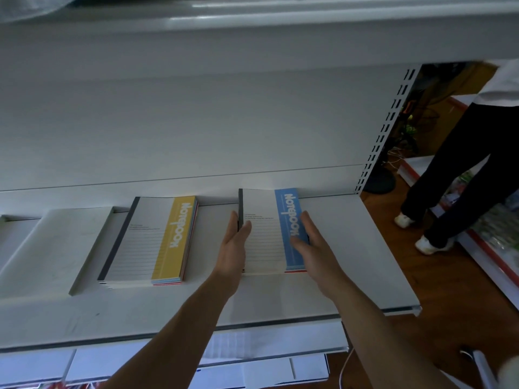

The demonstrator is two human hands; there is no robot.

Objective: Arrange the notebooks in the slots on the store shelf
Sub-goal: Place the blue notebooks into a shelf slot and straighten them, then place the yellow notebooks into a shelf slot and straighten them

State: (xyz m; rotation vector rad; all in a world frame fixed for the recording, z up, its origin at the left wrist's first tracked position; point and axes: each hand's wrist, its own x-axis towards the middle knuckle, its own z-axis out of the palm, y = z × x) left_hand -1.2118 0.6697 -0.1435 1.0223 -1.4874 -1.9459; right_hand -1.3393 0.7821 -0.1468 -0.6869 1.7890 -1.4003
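Left hand point(234, 242) and right hand point(313, 247) press straight fingers against the blue notebook stack point(265, 242) (at the back edge of the shelf point(354, 248)).

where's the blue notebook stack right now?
Head view, right of centre: the blue notebook stack lies on the white shelf between the left hand and right hand, right of the yellow notebook stack.

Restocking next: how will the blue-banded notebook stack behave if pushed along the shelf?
The blue-banded stack is several loose notebooks, so it probably shears unless pushed low. Smooth-looking covers and shelf suggest easy sliding. The left hand and right hand flanking it should steady it.
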